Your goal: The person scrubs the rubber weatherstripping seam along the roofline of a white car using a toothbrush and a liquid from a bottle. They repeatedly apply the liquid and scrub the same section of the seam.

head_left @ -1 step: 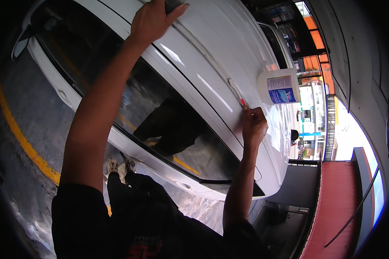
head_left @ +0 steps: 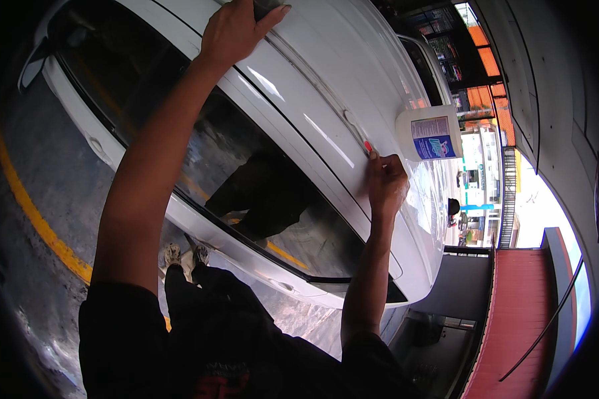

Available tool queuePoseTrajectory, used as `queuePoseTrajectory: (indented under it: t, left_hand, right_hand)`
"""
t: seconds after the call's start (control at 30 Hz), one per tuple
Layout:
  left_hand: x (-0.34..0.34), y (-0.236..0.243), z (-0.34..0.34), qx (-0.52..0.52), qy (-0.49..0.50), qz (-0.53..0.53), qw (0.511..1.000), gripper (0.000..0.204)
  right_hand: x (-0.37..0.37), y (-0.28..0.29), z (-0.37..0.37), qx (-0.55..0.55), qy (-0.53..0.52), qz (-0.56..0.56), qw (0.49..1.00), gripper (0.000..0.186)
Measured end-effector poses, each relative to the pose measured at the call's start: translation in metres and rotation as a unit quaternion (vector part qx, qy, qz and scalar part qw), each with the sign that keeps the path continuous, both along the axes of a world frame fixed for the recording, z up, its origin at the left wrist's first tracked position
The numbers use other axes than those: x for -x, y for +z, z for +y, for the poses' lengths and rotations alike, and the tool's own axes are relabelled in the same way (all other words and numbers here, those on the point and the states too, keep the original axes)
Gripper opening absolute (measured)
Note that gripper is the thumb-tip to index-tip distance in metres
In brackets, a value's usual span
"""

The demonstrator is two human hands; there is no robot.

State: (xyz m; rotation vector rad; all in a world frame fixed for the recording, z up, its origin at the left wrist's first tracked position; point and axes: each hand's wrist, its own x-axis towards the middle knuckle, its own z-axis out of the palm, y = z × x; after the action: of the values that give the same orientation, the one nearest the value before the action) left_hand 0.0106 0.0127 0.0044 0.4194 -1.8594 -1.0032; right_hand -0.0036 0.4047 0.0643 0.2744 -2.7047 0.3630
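Note:
A white car's roof (head_left: pixel 339 66) stretches across in front of me, with a long groove (head_left: pixel 299 63) along its near side. My right hand (head_left: pixel 387 183) is closed in a pinch on the end of a slim white and red toothbrush (head_left: pixel 351 121), whose far end lies along that groove. At the top edge, my left hand (head_left: pixel 233 33) is on the roof, thumb stretched out. Between its thumb and fingers shows a dark thing (head_left: pixel 266 8); the picture cuts off the fingertips, so its kind is unclear.
Beyond my right hand, a white tub (head_left: pixel 406 133) with a purple and blue label stands on the roof. Dark side windows (head_left: pixel 273 186) and a wing mirror (head_left: pixel 33 63) are nearest me. A yellow line (head_left: pixel 40 219) marks the floor; farther right is a red wall (head_left: pixel 519 312).
My right hand has slid a little up and left along the groove, taking the toothbrush with it. My left hand and the tub look unmoved.

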Motion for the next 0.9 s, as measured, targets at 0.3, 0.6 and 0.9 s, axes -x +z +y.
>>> queuePoseTrajectory:
  t: [0.3,0.6,0.9]
  left_hand:
    - [-0.003,0.006,-0.007,-0.009,0.008,-0.032,0.999,0.060]
    - [-0.003,-0.006,-0.003,0.041,0.046,0.013,0.998,0.059]
    - [-0.003,0.002,-0.001,0.004,0.012,-0.027,1.000,0.064]
  right_hand:
    - [-0.011,0.007,0.022,-0.029,-0.039,0.020,0.999,0.036]
    - [-0.022,0.015,0.010,-0.006,-0.055,-0.065,0.996,0.037]
    - [-0.006,0.004,-0.011,-0.015,0.028,0.021,0.999,0.034]
